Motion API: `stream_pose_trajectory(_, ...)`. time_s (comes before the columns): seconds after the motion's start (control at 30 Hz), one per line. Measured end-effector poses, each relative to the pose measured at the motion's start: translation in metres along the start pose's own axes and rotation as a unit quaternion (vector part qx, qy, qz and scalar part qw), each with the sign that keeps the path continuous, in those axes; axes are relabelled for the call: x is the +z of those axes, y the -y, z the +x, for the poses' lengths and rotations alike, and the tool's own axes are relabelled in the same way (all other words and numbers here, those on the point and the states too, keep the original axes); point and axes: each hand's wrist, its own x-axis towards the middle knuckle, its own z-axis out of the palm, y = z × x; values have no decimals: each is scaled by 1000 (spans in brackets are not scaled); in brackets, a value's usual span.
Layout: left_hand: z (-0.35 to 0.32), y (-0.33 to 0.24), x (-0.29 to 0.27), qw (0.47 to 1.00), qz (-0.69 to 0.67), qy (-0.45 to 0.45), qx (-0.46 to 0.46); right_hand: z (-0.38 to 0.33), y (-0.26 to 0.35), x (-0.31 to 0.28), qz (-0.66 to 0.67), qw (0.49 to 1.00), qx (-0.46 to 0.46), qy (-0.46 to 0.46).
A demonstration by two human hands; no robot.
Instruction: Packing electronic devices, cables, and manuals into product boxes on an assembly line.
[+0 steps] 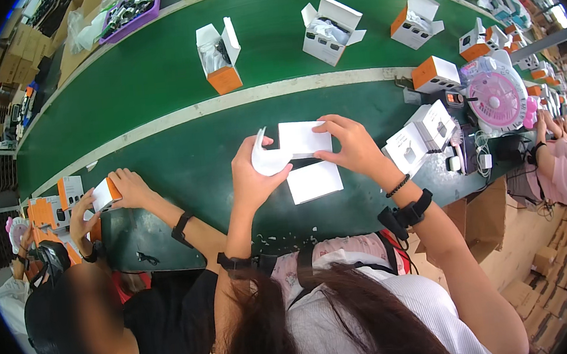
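Left hand: fingers curled and pinching a curved white cardboard insert, thumb on its lower edge, fingertips on the upper bend. Insert held above the bench, just left of a flat white carton blank.

Right hand: fingers pressed on the right edge of the carton blank, thumb beneath, index on the top corner. The blank is lifted off the green surface and touches the insert at its left side.

Directly below both hands, a second white card lies flat on the bench, apart from the fingers.

Right of the right hand: a leaning stack of white boxes with grey pictures on their faces. Beyond it, a closed orange-and-white box and a pink round fan.

Far side of the pale strip: three open boxes, white with orange ends, flaps up.

Left: a co-worker's hands hold a small white-and-orange box. Purple tray at upper left.
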Motion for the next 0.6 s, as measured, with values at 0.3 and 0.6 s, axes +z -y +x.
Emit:
stream_pose_trajectory(0.3, 20, 27, 9, 996, -91, 7, -13, 12, -7, -2, -62, 994, -88, 20)
stream_pose_trajectory(0.6, 35, 30, 11, 997, -59, 50, -10, 20, -15, -3, -23, 997, -16, 68)
